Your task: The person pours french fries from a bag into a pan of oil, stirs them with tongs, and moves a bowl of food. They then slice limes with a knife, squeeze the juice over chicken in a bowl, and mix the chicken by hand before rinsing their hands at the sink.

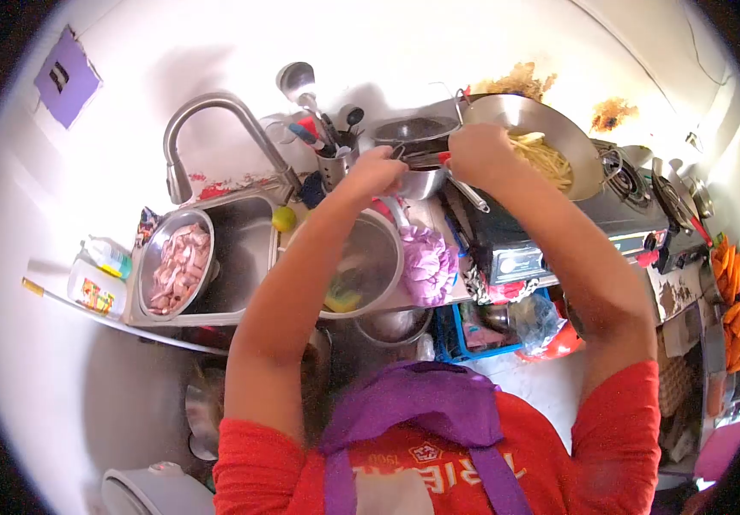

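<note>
My left hand is closed at the left rim of a small metal saucepan, its fingertips beside a dark loop. My right hand is curled above the pan's right side, in front of the wok. Between the two hands a thin dark piece with a red end crosses over the pan; I cannot make out what it is. The saucepan's handle points toward the lower right. Behind the right hand, pale cut strips lie in a large wok.
A bowl of raw meat sits by the sink and curved faucet. A large basin, lime, purple cloth and utensil holder line the counter. The stove stands right; orange pieces lie beyond.
</note>
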The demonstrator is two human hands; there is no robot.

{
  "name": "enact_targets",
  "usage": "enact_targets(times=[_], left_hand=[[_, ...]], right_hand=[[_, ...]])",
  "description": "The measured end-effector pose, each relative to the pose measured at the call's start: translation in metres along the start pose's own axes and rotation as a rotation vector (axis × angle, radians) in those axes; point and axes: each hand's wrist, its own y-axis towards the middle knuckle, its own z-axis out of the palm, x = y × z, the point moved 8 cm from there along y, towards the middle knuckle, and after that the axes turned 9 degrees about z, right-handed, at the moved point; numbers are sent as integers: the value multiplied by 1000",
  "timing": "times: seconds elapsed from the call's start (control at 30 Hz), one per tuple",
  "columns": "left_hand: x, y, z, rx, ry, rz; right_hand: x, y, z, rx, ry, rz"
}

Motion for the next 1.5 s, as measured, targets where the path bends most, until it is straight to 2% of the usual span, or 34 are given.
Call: enact_targets(times=[0.13, 0.2, 0.23, 0.3, 0.33, 0.4, 0.47, 0.53, 0.57, 0.6, 0.63, 0.67, 0.8, 0.87, 0.93, 0.97, 1.0, 1.07, 1.13, 1.17, 1.2, 1.27, 1.33, 1.4, 1.43, 1.5], left_hand=[[26, 11, 12, 52, -83, 46], [31, 13, 14, 113, -52, 168], [38, 11, 14, 64, -107, 125], [53, 5, 19, 55, -268, -24], [53, 1, 15, 33, -135, 80], [34, -13, 0, -9, 134, 296], [-23, -83, -18, -389, 536, 673], [-43, -139, -3, -100, 215, 596], [-59, -173, 15, 156, 117, 524], [-61, -215, 38, 456, -261, 309], [-87, -250, 54, 776, -505, 429], [-107, -285, 70, 932, -629, 601], [-156, -319, 45, 295, -651, 934], [-155, -323, 23, 219, -644, 1043], [-137, -318, -10, 385, -633, 1095], [-140, -321, -21, 189, -631, 1138], [-144, -323, -24, 219, -603, 1134], [-152, -322, -31, 301, -582, 1115], [-162, -326, -51, 223, -634, 1179], [-166, -330, -63, 196, -629, 1180], [-163, -351, -83, -1, -600, 1347], [-158, -387, -117, -277, -572, 1468], [-156, -419, -134, -475, -545, 1484], [-158, -447, -140, -626, -509, 1468], [-159, -459, -140, -699, -506, 1447], [-162, -472, -136, -806, -541, 1356]], right_hand=[[17, 27, 41, 14, 64, 80], [16, 33, 61, 37, 75, 115], [14, 33, 71, 81, 68, 106], [14, 20, 58, -53, 17, 99], [13, 10, 48, -118, -6, 100], [10, -25, 9, -419, 212, -19], [6, -70, -24, -572, 559, -127], [1, -112, -29, -504, 730, -141], [-4, -131, -25, -445, 789, -109], [-8, -147, -19, -389, 847, -74], [-12, -159, -10, -344, 877, -29], [-15, -169, 2, -297, 906, 16], [-23, -193, 59, -149, 1017, 186], [-15, -204, 81, -106, 1014, 234], [4, -210, 83, -61, 972, 177], [12, -213, 92, -33, 1057, 213], [21, -213, 94, -67, 1067, 184], [40, -212, 98, -4, 1087, 180], [60, -206, 92, 50, 1089, 134], [69, -204, 87, 8, 1032, 88], [78, -202, 83, 7, 1052, 89], [102, -197, 70, 26, 1079, 63], [131, -194, 72, 74, 1084, 6], [157, -195, 98, 25, 1054, -48], [179, -189, 75, 102, 1114, -163], [212, -184, 61, 90, 1077, -320]])
